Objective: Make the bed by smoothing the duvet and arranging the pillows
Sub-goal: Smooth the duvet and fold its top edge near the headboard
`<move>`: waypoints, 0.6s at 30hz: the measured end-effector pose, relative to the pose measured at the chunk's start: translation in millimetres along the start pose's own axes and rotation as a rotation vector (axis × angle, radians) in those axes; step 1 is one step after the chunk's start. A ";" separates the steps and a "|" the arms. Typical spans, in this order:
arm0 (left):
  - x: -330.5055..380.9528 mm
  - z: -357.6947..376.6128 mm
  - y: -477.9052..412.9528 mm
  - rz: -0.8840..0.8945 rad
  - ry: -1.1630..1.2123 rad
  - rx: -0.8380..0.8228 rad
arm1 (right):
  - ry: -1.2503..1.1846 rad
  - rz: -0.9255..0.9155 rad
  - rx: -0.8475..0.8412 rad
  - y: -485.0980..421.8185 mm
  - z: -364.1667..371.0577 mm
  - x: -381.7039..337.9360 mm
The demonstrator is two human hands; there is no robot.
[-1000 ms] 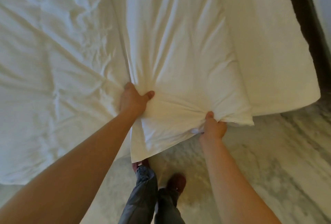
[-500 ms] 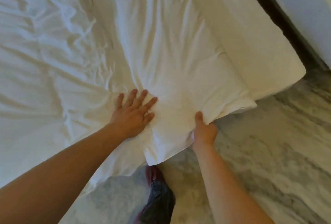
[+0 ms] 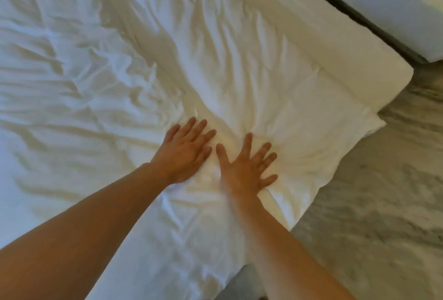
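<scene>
A white pillow (image 3: pixel 275 88) lies across the near right corner of the bed, its case creased in long folds. My left hand (image 3: pixel 185 149) rests flat on its near left part, fingers spread. My right hand (image 3: pixel 248 165) lies flat beside it, palm down, fingers apart, close to the pillow's near edge. Neither hand grips any cloth. The wrinkled white duvet (image 3: pixel 67 98) covers the bed to the left of the pillow. A second white pillow (image 3: pixel 335 43) lies behind the first, along the head of the bed.
Grey marbled floor (image 3: pixel 383 215) runs along the right and near side of the bed. A dark gap (image 3: pixel 335 4) and a pale wall or headboard (image 3: pixel 388 2) sit at the top right. The duvet's edge hangs over the bed's near side.
Both hands have let go of the pillow's near edge and now press flat on top of it. The pillow has settled onto the bed. The view shifted toward the bed.
</scene>
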State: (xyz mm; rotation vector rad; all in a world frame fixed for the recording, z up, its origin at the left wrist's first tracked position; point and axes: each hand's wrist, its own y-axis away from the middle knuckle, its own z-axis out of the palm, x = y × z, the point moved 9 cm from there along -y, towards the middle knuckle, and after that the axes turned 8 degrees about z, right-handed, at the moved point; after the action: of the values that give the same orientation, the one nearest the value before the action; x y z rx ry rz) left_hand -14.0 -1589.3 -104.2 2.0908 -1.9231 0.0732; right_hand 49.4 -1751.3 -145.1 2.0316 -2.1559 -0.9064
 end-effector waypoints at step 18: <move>-188.4 21.6 -16.8 0.129 -0.077 -0.151 | 0.293 0.156 0.208 -9.8 50.0 -1.8</move>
State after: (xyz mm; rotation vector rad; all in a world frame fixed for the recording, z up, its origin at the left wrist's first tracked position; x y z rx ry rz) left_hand -20.4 -1411.8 -172.5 1.8972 -2.0386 -0.1227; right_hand 37.8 -1730.3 -190.1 1.8997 -2.2771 -0.3529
